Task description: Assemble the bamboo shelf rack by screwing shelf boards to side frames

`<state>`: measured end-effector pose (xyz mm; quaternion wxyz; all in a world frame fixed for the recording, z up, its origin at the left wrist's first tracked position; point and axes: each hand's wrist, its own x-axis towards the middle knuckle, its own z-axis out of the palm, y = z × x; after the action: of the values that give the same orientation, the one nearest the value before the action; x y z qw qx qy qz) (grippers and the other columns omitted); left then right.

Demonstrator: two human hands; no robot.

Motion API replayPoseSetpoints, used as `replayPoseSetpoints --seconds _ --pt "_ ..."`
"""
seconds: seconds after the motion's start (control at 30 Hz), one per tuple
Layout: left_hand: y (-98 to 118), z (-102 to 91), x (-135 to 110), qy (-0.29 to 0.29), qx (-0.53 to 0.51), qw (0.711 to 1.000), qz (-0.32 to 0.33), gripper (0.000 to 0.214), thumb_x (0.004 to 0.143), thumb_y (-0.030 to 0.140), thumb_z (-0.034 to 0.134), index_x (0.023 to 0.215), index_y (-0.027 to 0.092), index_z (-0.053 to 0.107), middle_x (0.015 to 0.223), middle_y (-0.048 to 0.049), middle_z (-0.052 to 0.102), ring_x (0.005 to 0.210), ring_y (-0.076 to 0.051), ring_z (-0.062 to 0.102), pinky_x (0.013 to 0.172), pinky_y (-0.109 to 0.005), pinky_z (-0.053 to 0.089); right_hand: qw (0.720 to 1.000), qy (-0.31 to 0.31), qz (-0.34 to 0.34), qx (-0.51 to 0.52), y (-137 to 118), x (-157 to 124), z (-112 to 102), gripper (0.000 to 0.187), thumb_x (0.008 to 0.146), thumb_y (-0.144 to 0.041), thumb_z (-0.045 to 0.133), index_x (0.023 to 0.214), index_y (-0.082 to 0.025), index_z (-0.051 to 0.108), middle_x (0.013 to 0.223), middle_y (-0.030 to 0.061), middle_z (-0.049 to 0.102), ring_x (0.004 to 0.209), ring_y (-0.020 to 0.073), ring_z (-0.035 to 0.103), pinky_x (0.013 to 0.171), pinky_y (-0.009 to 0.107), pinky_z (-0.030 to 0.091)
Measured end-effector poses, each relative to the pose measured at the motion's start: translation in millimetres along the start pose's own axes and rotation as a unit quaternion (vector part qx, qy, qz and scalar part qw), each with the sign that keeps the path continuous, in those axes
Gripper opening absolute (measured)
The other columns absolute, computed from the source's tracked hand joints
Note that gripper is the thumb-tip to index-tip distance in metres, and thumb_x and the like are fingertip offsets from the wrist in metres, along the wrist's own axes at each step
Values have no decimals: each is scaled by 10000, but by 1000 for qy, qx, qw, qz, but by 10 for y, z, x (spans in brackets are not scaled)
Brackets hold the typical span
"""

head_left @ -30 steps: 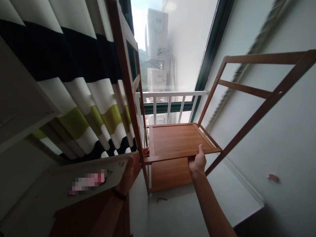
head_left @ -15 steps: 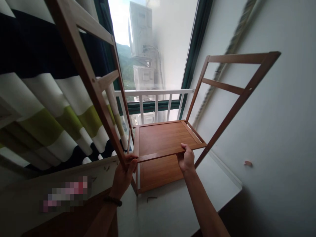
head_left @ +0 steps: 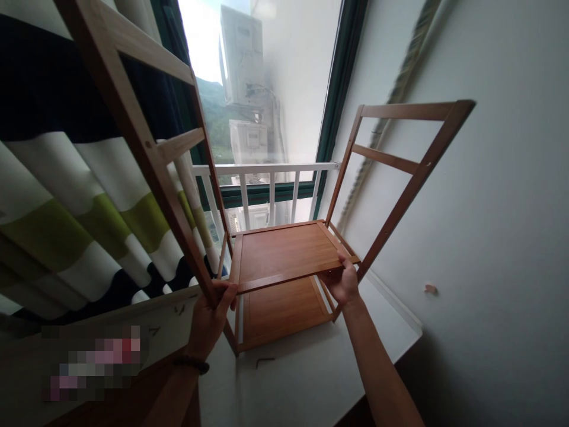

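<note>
A brown wooden shelf board (head_left: 284, 255) lies between two ladder-like side frames, the left side frame (head_left: 173, 204) and the right side frame (head_left: 391, 204). My left hand (head_left: 216, 311) is closed where the board's front left corner meets the left frame's front post. Close to the front right corner, my right hand (head_left: 344, 281) grips the board's front edge, thumb on top and fingers underneath. Below sits a lower shelf board (head_left: 284, 314), joined to the frames near their feet. An L-shaped hex key (head_left: 265, 360) rests on the white surface in front of it.
The rack stands on a white ledge (head_left: 302, 370) before a window with a white railing (head_left: 271, 169). Striped curtains (head_left: 89, 219) hang at left. Small screws (head_left: 179, 309) lie on the left ledge, near a pixelated item (head_left: 95, 362). A pinkish hook (head_left: 430, 289) is on the right wall.
My right hand has slid rightward along the board's front edge toward its corner. The left hand keeps its hold. The whole view has shifted slightly, so the rack appears further left.
</note>
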<state>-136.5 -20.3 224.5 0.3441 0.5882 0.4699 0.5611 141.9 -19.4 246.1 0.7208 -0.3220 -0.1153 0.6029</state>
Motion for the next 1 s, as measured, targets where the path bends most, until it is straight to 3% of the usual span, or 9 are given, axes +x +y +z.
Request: replayPoseSetpoints --seconds 0.13,0.3,0.5,0.6,0.77,1.0 --pt "40 10 -4 8 12 1000 13 178 791 341 586 764 188 500 506 64 511 496 -101 498 542 -234 424 999 20 -8 -39 -237 111 -144 121 746 -135 521 812 -166 617 711 27 697 641 167 645 578 290 561" --pt "49 6 -8 13 11 1000 10 191 772 351 601 758 183 513 515 58 505 508 -109 496 534 -237 426 994 -21 0 -108 -382 141 -255 297 784 -222 571 1079 -241 602 847 -3 697 668 158 645 574 299 570" --pt "-124 34 9 33 -35 999 10 206 743 350 641 775 191 514 528 66 482 495 -93 457 498 -214 389 985 -72 18 -157 -468 223 -301 386 779 -174 567 1158 -243 561 934 -5 678 653 131 641 597 296 580" --pt "-184 93 -1 37 -54 998 5 242 724 375 658 799 189 522 569 60 474 506 -87 436 492 -209 370 987 -74 21 -142 -497 296 -290 328 766 -143 570 1084 -219 590 861 1 685 615 129 638 578 279 579" --pt "-229 167 -19 46 -55 997 -4 273 718 410 657 811 190 525 589 59 459 513 -81 423 503 -204 369 994 -33 7 -102 -446 328 -322 64 764 -133 562 801 -169 601 682 6 671 595 144 642 611 286 586" --pt "-145 111 -29 35 -44 998 -13 259 710 388 669 807 184 542 674 35 516 598 -94 506 578 -212 443 995 -21 9 -100 -418 152 -436 75 742 -108 534 764 -150 591 646 24 672 591 178 652 595 336 588"
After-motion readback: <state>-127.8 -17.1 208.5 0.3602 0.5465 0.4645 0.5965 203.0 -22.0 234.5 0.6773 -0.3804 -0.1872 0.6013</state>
